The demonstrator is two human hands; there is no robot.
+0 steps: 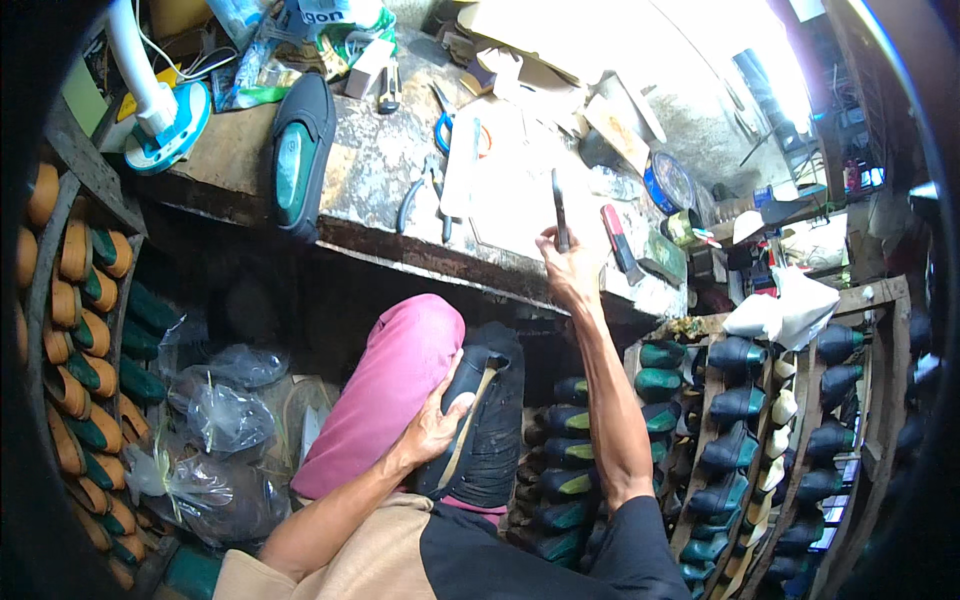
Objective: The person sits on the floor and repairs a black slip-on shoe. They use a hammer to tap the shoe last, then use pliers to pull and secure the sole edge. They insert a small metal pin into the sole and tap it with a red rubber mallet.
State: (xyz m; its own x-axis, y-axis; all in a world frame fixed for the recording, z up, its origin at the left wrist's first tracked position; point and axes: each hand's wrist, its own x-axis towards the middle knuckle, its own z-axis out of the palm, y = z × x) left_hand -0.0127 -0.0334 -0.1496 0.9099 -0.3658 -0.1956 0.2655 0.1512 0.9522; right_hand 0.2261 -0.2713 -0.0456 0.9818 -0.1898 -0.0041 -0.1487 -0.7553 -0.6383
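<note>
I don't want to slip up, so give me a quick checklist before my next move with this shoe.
1. Left hand on the dark shoe in the lap: ok.
2. Right hand gripping the slim dark tool: ok.
3. Tool held apart from the shoe: ok, it is over at the workbench.
4. Tool's edge sound: cannot tell, too small to see.
5. Workbench uncluttered: not ok, pliers and blue-handled scissors lie among other items.

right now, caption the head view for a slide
Left hand gripping a dark shoe, right hand holding a slim tool at the workbench
</note>
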